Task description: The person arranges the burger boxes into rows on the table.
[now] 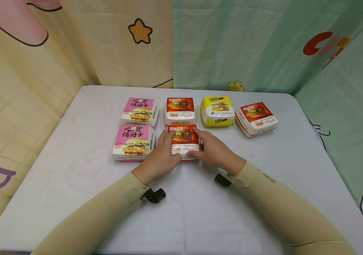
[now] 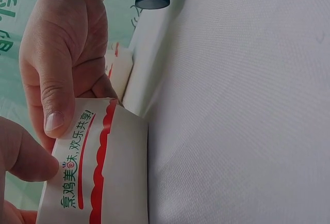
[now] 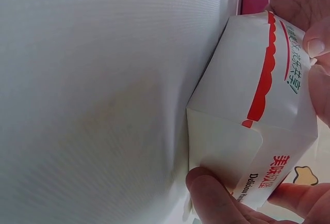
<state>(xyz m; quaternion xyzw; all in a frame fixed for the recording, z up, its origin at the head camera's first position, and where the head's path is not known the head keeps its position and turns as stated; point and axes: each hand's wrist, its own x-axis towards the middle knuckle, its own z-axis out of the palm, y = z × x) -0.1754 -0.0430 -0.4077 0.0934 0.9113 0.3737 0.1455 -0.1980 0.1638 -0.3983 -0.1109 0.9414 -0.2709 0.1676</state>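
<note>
Both hands hold a red-and-white burger box [image 1: 183, 136] lying in the front row on the table. My left hand [image 1: 161, 159] grips its left side, with the thumb at the front edge. From the opposite side my right hand [image 1: 214, 150] grips it, thumb also at the front. In the right wrist view, the right fingers [image 3: 214, 198] lie along a printed side panel, and the box's lid appears closed. A pink burger box [image 1: 134, 142] stands just left of the left hand. Directly behind the held box sits another red-and-white burger box [image 1: 180, 110].
A second pink box [image 1: 140, 110] stands at the back left. To the right are a yellow box [image 1: 217, 110] and an angled red-and-white box [image 1: 256, 118]. White cloth covers the table [image 1: 73, 170]; printed curtains [image 1: 200, 42] hang behind it.
</note>
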